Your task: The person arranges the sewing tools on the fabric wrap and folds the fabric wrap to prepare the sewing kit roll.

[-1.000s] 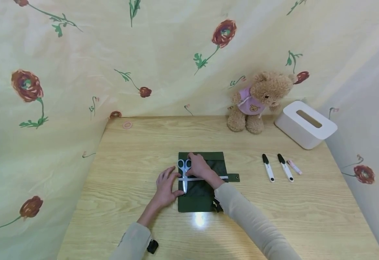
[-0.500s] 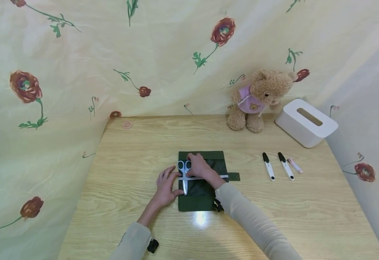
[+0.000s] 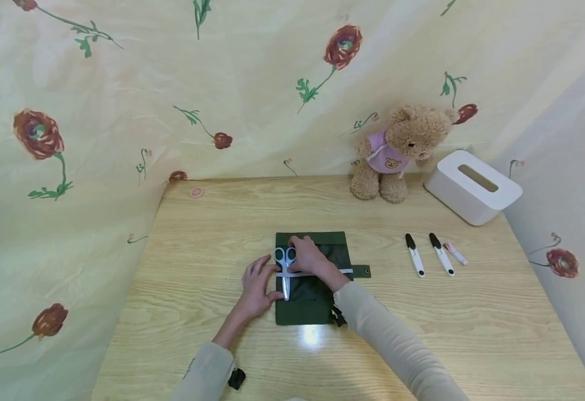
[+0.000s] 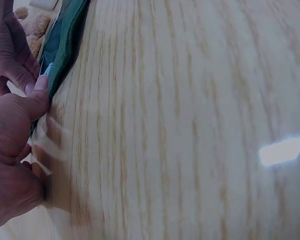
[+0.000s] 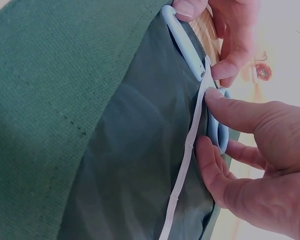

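Wall covering [image 3: 137, 72]: pale, printed with red flowers on green stems; rises beyond the left hand [image 3: 256, 287] and the right hand [image 3: 306, 256].
Table [image 3: 197, 239]: light wood grain, glossy; extends beneath and around both hands.
Teddy bear [image 3: 398, 147]: tan plush, lilac top; at the table's far edge, beyond and to the right of the right hand.
Box [image 3: 455, 197]: white, slotted top; right of the bear, well apart from the right hand.
Case [image 3: 305, 312]: dark green fabric, laid flat under the right hand, left edge at the left hand; snap tab [image 3: 361, 271] on its right side.
Right hand: thumb and fingers pinch the scissors [image 3: 284, 266] by the handle, thumb tip at the strap [image 5: 184, 165].
Left hand: fingers spread, thumb at the blade tip, forefinger near the strap's left end.
Scissors: pale blue-grey handle, silver blade; on the case, between the hands, crossed by the strap, tip toward the person.
Strap: white, narrow; runs beneath the right hand.
Near implement [image 3: 415, 255] and far implement [image 3: 442, 255]: white, black-ended; right of the right hand.
Stick [image 3: 456, 253]: pink and white; just beside the far implement.
Ring [image 3: 191, 193]: pink; beyond and left of the left hand.
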A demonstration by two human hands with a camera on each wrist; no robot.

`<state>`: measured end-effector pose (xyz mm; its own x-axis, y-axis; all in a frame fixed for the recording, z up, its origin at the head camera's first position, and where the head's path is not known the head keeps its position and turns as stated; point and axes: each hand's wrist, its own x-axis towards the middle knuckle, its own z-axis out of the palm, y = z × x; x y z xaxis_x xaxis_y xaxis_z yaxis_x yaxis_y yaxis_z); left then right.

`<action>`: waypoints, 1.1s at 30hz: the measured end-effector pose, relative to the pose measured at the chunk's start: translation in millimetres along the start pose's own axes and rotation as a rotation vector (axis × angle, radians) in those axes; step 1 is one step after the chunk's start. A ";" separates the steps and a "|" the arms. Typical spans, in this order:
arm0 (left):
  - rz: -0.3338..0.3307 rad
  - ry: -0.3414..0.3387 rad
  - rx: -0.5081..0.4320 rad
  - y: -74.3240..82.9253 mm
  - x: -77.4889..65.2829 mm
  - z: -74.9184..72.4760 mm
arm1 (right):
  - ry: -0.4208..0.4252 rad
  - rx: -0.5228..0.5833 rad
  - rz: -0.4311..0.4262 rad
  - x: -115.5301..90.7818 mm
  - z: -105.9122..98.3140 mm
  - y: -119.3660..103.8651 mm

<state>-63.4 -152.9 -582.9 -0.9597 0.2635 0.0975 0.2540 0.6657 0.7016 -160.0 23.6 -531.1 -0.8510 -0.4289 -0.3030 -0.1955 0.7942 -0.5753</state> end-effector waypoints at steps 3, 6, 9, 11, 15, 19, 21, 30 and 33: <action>0.020 0.015 0.000 -0.2 -0.1 0.1 | 0.001 -0.006 -0.009 -1.1 -0.6 -0.3; 0.035 0.030 0.006 -0.6 0.8 0.5 | 0.002 -0.005 -0.019 -0.6 -1.3 0.6; 0.039 0.034 0.011 -0.3 1.8 0.6 | 0.006 0.003 -0.032 -0.1 -1.7 3.5; 0.040 0.030 0.007 -0.2 2.2 0.7 | 0.017 0.019 -0.045 -1.2 -2.7 6.8; 0.048 0.020 0.004 -1.8 1.7 1.4 | 0.089 0.090 -0.113 -10.7 -9.6 19.9; 0.056 0.064 -0.014 -4.6 -0.9 2.0 | 0.220 0.219 -0.209 -29.6 -30.1 46.3; 0.064 0.123 -0.032 -4.2 -2.0 2.6 | 0.293 0.274 -0.227 -41.9 -46.3 66.0; 0.118 0.266 -0.023 20.1 4.2 2.4 | 0.498 0.193 0.018 -101.5 -121.2 162.7; 0.148 0.201 0.031 27.9 10.9 5.1 | 0.458 0.095 0.113 -114.7 -133.1 180.4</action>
<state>-66.2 -127.8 -565.8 -0.9156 0.2173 0.3382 0.3940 0.6522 0.6476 -162.6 273.4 -499.1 -0.9957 -0.0914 -0.0137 -0.0622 0.7728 -0.6316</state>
